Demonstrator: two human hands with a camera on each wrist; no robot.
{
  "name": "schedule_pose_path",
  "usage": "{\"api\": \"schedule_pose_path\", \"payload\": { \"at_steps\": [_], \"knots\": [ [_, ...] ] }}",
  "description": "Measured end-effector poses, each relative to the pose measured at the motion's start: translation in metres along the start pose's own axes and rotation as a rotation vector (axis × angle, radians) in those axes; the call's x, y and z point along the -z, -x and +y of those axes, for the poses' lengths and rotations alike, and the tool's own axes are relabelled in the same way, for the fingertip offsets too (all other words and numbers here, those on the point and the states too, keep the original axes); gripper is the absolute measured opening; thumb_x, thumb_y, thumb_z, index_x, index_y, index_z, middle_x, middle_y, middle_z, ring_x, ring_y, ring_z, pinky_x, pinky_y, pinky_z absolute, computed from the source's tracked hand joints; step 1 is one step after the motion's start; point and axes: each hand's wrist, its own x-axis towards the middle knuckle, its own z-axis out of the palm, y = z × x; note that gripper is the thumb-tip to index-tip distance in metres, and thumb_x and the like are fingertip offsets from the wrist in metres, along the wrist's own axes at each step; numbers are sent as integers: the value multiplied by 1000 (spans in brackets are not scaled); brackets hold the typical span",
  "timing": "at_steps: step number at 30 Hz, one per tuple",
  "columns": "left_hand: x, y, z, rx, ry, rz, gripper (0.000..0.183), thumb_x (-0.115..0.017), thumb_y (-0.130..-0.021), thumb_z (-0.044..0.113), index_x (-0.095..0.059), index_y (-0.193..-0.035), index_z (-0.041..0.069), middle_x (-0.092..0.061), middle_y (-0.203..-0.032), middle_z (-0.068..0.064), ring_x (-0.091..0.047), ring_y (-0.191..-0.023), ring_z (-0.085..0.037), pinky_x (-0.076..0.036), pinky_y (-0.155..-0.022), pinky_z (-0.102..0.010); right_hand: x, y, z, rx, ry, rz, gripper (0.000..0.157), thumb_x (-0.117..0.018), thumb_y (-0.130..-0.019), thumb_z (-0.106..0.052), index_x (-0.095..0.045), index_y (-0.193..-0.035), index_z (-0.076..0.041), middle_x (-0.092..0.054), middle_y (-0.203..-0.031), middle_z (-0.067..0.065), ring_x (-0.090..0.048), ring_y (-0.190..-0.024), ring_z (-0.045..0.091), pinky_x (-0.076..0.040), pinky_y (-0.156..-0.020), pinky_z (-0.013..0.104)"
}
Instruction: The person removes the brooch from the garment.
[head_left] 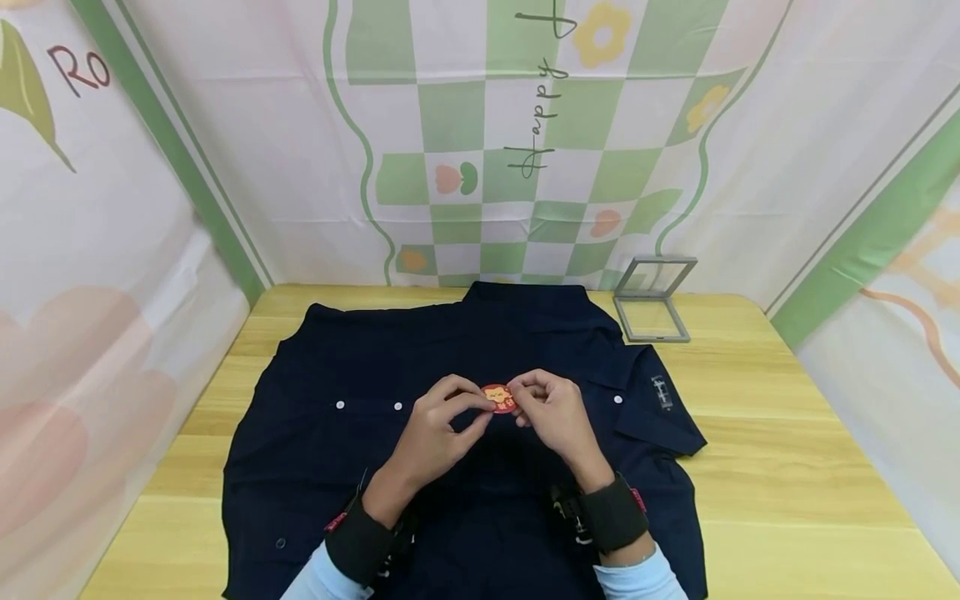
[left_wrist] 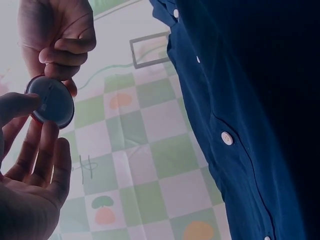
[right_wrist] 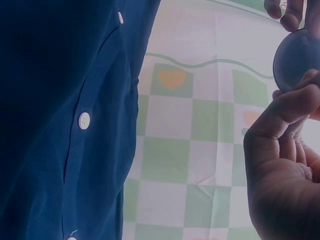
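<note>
Over the middle of a dark navy short-sleeved shirt (head_left: 337, 467), both hands hold a round red pin badge (head_left: 498, 398) with a yellow cartoon figure on its front. My left hand (head_left: 441, 429) pinches its left edge between thumb and fingertips. At the right edge, the thumb and curled fingers of my right hand (head_left: 553, 415) grip it. The left wrist view shows the grey back of the badge (left_wrist: 57, 102), with a pin across it. In the right wrist view the badge (right_wrist: 290, 62) is partly cut off by the frame edge.
The buttoned shirt lies spread on a wooden table (head_left: 780, 467), collar toward the back, with white buttons down a placket. At the back right stands an open grey frame-like case (head_left: 652, 340) with clear panels. A printed curtain (head_left: 300, 167) hangs behind and at the sides.
</note>
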Motion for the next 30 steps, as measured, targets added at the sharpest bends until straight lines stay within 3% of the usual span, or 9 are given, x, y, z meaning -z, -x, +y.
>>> {"api": "schedule_pose_path", "payload": {
  "at_steps": [7,13,18,22,30],
  "knots": [
    [4,0,3,0,-15,-2,15,-78,-81,4,-74,-94,11,-62,-98,-3,-62,-92,-14,-55,-80,-26,0,2,-6,2,-18,21,24,-63,-97,-19,-69,-102,3,-70,-78,9,-61,-56,7,-54,-58,26],
    [8,2,3,40,54,75,10,-71,-88,6,-71,-98,9,-64,-94,-3,-62,-84,-12,-55,-73,-25,-1,1,-11,44,-20,60,20,-62,-98,-17,-69,-102,1,-69,-77,8,-62,-57,6,-54,-58,24],
    [12,4,1,136,76,137,4,-65,-93,6,-68,-93,8,-64,-83,-3,-58,-74,-10,-53,-66,-28,-6,2,-16,155,0,77,16,-62,-97,-14,-70,-102,-1,-68,-78,12,-62,-57,5,-55,-58,24],
    [12,4,1,253,113,149,12,-62,-95,7,-66,-84,9,-62,-73,-1,-54,-64,-8,-49,-59,-25,-12,5,-19,237,17,85,16,-61,-97,-15,-70,-101,-1,-68,-77,14,-62,-58,6,-56,-57,25],
    [9,5,1,353,194,108,27,-57,-99,11,-63,-74,6,-61,-68,-1,-52,-59,-4,-46,-54,-23,-23,9,-20,261,-28,87,18,-61,-98,-16,-70,-102,-1,-68,-79,15,-61,-58,3,-56,-57,28]
  ]
}}
